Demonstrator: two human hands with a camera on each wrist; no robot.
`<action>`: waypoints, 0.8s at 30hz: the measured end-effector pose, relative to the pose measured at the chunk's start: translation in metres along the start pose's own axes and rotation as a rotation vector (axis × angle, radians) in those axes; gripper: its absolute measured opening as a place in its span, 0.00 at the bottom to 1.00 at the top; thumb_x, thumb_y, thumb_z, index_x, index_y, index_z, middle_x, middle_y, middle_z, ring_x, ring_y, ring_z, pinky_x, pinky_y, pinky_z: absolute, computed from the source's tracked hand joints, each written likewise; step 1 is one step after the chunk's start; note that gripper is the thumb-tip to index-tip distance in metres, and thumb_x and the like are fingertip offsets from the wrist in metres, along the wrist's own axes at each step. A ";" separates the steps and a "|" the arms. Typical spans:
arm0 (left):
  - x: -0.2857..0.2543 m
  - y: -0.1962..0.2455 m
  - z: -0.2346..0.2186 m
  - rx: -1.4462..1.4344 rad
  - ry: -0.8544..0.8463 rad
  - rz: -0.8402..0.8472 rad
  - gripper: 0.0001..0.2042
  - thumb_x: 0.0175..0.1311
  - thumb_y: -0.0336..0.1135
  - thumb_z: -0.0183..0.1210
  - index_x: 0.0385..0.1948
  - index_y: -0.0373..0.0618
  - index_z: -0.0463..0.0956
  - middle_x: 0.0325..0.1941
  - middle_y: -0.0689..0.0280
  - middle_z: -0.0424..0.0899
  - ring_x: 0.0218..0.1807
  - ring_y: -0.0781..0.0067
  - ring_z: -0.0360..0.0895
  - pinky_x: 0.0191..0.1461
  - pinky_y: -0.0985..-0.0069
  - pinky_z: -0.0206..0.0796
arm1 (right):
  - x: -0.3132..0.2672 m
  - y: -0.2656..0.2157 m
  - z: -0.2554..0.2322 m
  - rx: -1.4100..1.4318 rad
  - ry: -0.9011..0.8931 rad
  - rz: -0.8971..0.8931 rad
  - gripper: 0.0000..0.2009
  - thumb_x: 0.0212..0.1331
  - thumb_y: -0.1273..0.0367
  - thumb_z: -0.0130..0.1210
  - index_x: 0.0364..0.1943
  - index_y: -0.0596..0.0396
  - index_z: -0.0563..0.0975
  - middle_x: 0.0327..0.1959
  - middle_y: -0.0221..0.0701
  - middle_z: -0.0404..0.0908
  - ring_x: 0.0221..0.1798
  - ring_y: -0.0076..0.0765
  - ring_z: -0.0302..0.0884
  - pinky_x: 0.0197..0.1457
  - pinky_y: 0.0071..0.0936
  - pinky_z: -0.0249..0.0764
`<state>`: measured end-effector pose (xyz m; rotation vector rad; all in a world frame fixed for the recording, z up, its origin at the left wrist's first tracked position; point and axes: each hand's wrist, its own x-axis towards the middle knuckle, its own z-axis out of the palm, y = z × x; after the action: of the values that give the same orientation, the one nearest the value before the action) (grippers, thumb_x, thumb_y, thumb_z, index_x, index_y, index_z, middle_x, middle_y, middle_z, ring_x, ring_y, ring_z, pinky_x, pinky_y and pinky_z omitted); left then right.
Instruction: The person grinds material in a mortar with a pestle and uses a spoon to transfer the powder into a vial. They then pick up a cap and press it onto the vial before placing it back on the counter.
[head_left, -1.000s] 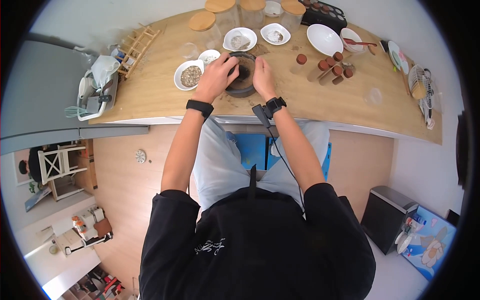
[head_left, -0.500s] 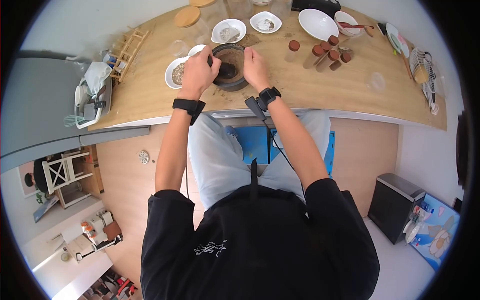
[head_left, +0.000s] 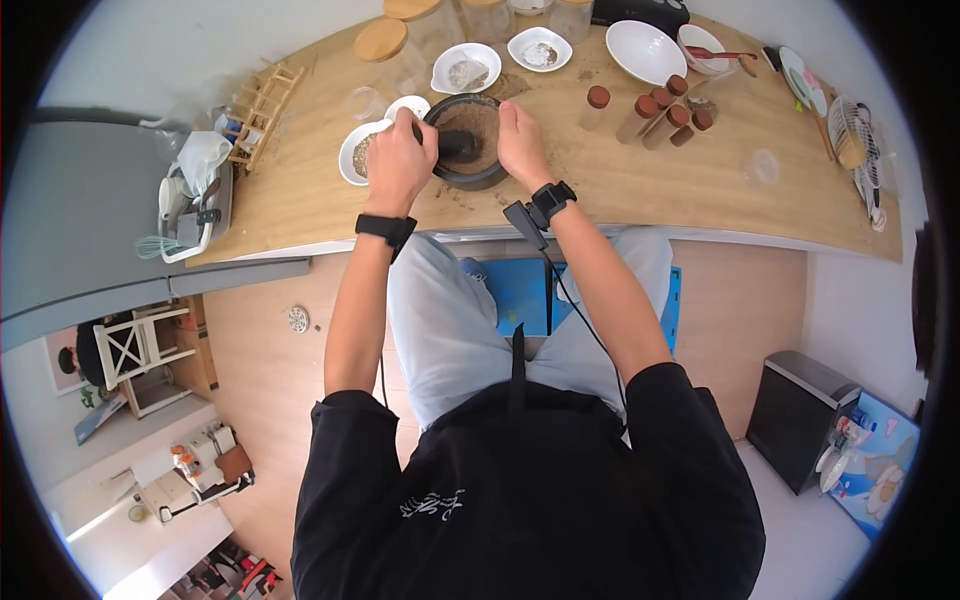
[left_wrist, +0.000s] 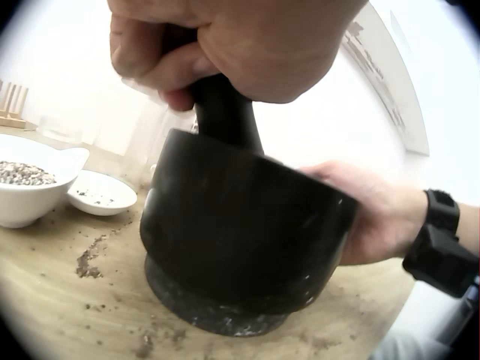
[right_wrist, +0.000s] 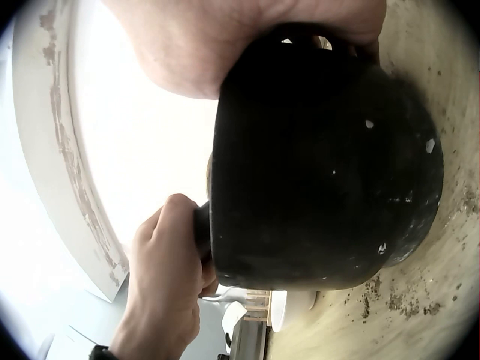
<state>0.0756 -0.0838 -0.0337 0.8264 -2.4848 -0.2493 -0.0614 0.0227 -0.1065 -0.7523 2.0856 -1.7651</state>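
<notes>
A dark stone mortar (head_left: 475, 182) stands near the counter's front edge, brown powder (head_left: 475, 115) coating its inside. My left hand (head_left: 398, 165) grips the handle of a black pestle (head_left: 460, 147). The pestle leans left over the rim, its thick head down in the mortar. In the left wrist view, the fingers curl round the pestle (left_wrist: 225, 116) just above the rim. On the mortar's right side, my right hand (head_left: 522, 148) holds the wall near the rim; its fingers are partly hidden behind the mortar.
Left of the mortar are a white bowl of speckled grains (head_left: 360, 152) and a small white dish (head_left: 408, 104). Two white dishes and wooden-lidded jars (head_left: 381, 40) stand behind. Brown-capped tubes (head_left: 640, 115) stand to the right, with a large white bowl (head_left: 646, 53) beyond. Powder is scattered around.
My left hand has shifted from over the mortar's rim to its left side, tilting the pestle handle left and exposing more of the inside. My right hand stays at the mortar's right side.
</notes>
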 end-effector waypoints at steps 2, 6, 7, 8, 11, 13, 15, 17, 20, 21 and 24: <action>-0.004 0.000 -0.001 -0.058 -0.003 0.029 0.07 0.63 0.34 0.56 0.29 0.41 0.73 0.22 0.47 0.81 0.26 0.40 0.80 0.30 0.51 0.71 | 0.000 0.000 -0.003 -0.017 0.000 0.009 0.20 0.73 0.60 0.39 0.41 0.64 0.77 0.40 0.55 0.80 0.47 0.65 0.75 0.51 0.48 0.70; 0.003 0.017 0.018 -0.156 0.109 0.056 0.07 0.63 0.33 0.56 0.29 0.40 0.73 0.23 0.45 0.81 0.26 0.39 0.79 0.31 0.51 0.71 | 0.003 0.008 0.002 -0.006 0.052 -0.037 0.20 0.73 0.60 0.38 0.39 0.64 0.77 0.39 0.55 0.80 0.46 0.65 0.75 0.51 0.49 0.69; 0.006 0.017 0.021 -0.148 0.183 0.056 0.07 0.63 0.33 0.56 0.29 0.40 0.72 0.24 0.45 0.81 0.26 0.39 0.79 0.31 0.51 0.71 | 0.003 0.007 0.005 -0.001 0.063 -0.061 0.20 0.73 0.60 0.38 0.39 0.63 0.77 0.39 0.54 0.80 0.46 0.64 0.75 0.50 0.49 0.69; 0.006 0.012 0.022 -0.140 0.169 0.053 0.07 0.63 0.33 0.56 0.29 0.40 0.72 0.24 0.45 0.81 0.26 0.39 0.79 0.31 0.51 0.71 | -0.001 0.007 0.006 0.005 0.060 -0.046 0.20 0.73 0.60 0.38 0.39 0.63 0.77 0.39 0.54 0.80 0.46 0.64 0.75 0.50 0.49 0.69; 0.004 0.001 0.023 -0.075 0.181 -0.027 0.07 0.64 0.33 0.56 0.30 0.39 0.72 0.24 0.46 0.82 0.26 0.39 0.79 0.30 0.51 0.71 | -0.003 -0.001 0.002 0.024 0.051 -0.018 0.20 0.73 0.61 0.38 0.39 0.63 0.77 0.39 0.54 0.80 0.46 0.64 0.75 0.51 0.50 0.69; 0.003 0.002 0.018 0.019 0.175 0.015 0.07 0.64 0.33 0.56 0.31 0.39 0.71 0.25 0.47 0.82 0.26 0.40 0.80 0.29 0.52 0.72 | -0.003 -0.006 -0.002 -0.009 0.028 0.008 0.20 0.73 0.61 0.38 0.39 0.63 0.77 0.41 0.54 0.80 0.48 0.64 0.75 0.52 0.49 0.69; -0.002 0.009 0.009 0.010 0.105 0.064 0.07 0.64 0.33 0.56 0.31 0.39 0.71 0.26 0.47 0.82 0.26 0.40 0.80 0.29 0.52 0.72 | -0.005 -0.007 -0.004 -0.030 0.020 0.024 0.20 0.73 0.61 0.38 0.39 0.63 0.77 0.41 0.54 0.80 0.48 0.64 0.75 0.52 0.49 0.69; 0.002 0.014 -0.001 -0.038 -0.036 0.205 0.07 0.63 0.33 0.56 0.32 0.39 0.71 0.27 0.47 0.82 0.26 0.41 0.80 0.29 0.52 0.72 | -0.003 -0.003 -0.002 -0.047 0.025 0.025 0.20 0.73 0.61 0.38 0.40 0.63 0.78 0.41 0.54 0.80 0.48 0.64 0.75 0.52 0.49 0.69; 0.016 0.022 0.009 -0.067 -0.010 0.257 0.07 0.64 0.34 0.56 0.31 0.39 0.72 0.26 0.47 0.82 0.26 0.41 0.80 0.29 0.52 0.72 | -0.003 -0.003 0.000 -0.015 0.067 -0.027 0.20 0.72 0.61 0.38 0.41 0.63 0.78 0.41 0.54 0.80 0.48 0.64 0.75 0.53 0.49 0.69; 0.023 0.023 0.013 -0.093 0.027 0.246 0.08 0.64 0.34 0.56 0.30 0.39 0.72 0.26 0.47 0.82 0.26 0.41 0.80 0.29 0.53 0.72 | 0.001 -0.003 -0.001 -0.012 0.071 -0.033 0.20 0.72 0.61 0.38 0.41 0.63 0.78 0.41 0.54 0.80 0.48 0.64 0.75 0.53 0.49 0.69; 0.027 0.016 0.027 -0.086 0.196 0.177 0.08 0.64 0.34 0.56 0.29 0.39 0.73 0.24 0.47 0.82 0.25 0.41 0.79 0.28 0.53 0.71 | 0.002 0.001 0.003 0.021 0.063 -0.031 0.20 0.72 0.61 0.38 0.41 0.63 0.78 0.41 0.55 0.80 0.48 0.64 0.75 0.53 0.49 0.69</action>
<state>0.0353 -0.0866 -0.0405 0.5633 -2.3278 -0.2008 -0.0613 0.0196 -0.1078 -0.7367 2.1026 -1.8473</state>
